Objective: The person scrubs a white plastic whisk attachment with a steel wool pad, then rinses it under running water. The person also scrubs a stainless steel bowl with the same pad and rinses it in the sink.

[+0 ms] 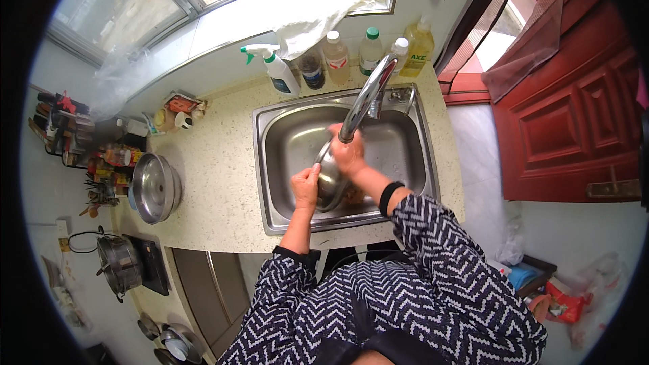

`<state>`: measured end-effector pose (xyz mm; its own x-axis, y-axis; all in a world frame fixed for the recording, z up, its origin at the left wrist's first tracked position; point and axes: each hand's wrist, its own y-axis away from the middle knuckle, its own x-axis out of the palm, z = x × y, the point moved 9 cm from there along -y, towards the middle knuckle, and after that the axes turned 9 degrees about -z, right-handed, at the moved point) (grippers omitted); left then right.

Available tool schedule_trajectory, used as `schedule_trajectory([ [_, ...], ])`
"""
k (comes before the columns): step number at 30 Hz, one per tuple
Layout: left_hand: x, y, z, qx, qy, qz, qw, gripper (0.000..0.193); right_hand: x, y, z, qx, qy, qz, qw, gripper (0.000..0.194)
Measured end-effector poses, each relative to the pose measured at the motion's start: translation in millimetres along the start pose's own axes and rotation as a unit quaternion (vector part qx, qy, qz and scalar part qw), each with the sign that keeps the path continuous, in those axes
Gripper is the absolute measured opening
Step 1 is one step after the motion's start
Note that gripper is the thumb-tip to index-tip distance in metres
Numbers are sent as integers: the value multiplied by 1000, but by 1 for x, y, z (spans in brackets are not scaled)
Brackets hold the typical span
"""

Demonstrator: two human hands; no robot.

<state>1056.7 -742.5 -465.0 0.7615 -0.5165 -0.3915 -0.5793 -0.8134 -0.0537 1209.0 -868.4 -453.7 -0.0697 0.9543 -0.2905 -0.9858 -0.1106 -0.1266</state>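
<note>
A stainless steel bowl (330, 182) is tilted on its side inside the steel sink (299, 134). My left hand (305, 186) grips its near left rim, with the thumb along the edge. At the bowl's far end, directly below the spout of the chrome faucet (366, 96), is my right hand (348, 151). Its fingers are blurred and partly hidden by the spout, so I cannot tell whether it holds anything. Some brownish scraps (355, 195) lie on the sink floor beside the bowl, partly covered by my right forearm.
Behind the sink stand a spray bottle (281, 75), several plastic bottles and a yellow detergent jug (418, 50). Stacked steel basins (153, 188) rest on the left of the speckled counter (218, 177). A pot (119, 261) is at far left; a red door (573, 126) is at right.
</note>
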Motion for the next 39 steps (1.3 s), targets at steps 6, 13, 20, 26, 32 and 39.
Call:
schedule_trajectory([
  [6, -15, -4, 4, 26, -11, -14, 1000, 35, 24, 12, 42, -262, 102, 93, 955, 30],
  [13, -5, -3, -2, -31, 76, 158, 984, 40, 16, -36, -11, -62, 262, 297, 916, 26],
  [20, 39, -35, 22, -238, 24, 155, 958, 74, 37, 34, 55, -145, 289, 229, 918, 21],
  [26, -1, -33, 9, -74, 52, 19, 996, 63, -4, 60, 77, -395, 25, 12, 918, 35],
  [32, -21, -28, -2, -122, 175, -23, 977, 53, 9, 32, -39, -17, 240, 66, 968, 22],
  [39, -19, -58, -13, -64, 87, -15, 994, 46, 36, 87, -87, -6, 181, 216, 960, 16],
])
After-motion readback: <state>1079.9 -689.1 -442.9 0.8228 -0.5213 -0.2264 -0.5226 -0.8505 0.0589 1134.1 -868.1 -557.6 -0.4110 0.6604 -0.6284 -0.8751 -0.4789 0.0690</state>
